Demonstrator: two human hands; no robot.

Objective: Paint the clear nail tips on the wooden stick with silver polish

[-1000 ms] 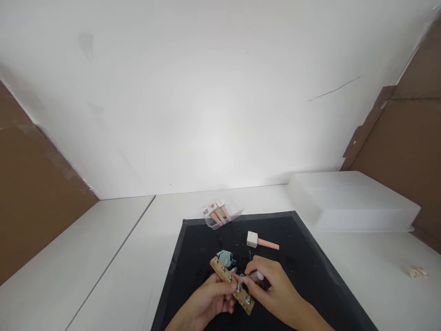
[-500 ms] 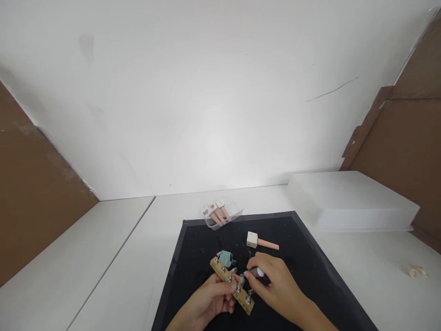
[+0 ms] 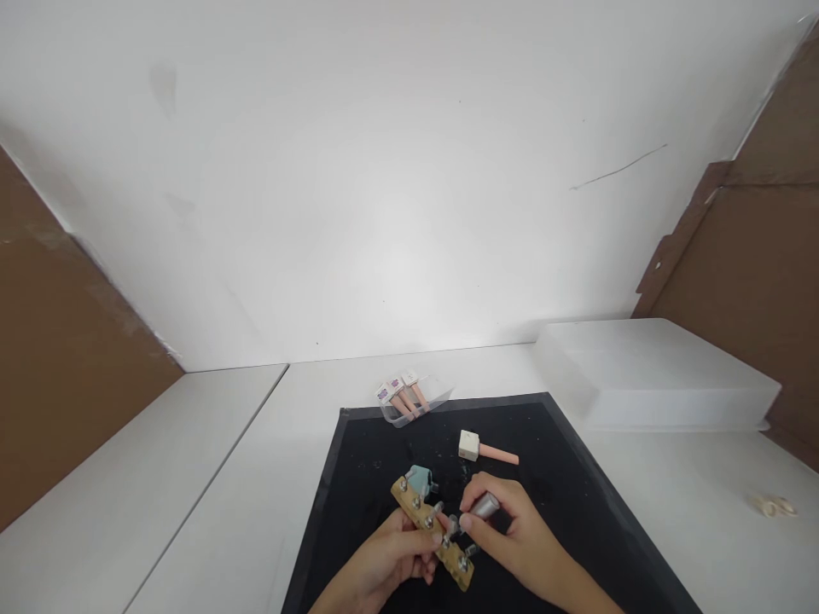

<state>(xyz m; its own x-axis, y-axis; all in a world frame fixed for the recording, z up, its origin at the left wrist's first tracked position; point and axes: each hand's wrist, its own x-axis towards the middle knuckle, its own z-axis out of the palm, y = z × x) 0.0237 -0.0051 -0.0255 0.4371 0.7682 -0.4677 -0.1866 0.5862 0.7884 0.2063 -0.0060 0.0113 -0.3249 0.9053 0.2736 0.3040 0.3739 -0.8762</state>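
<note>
Your left hand (image 3: 390,567) pinches the wooden strip (image 3: 415,505), bottom centre of frame, over the black mat (image 3: 576,512). Your right hand (image 3: 512,533) pinches a grey metal sleeve (image 3: 486,505) at a mid-strip stud (image 3: 446,539). Looks part-way: the rest seem seated, this one isn't finished.
</note>
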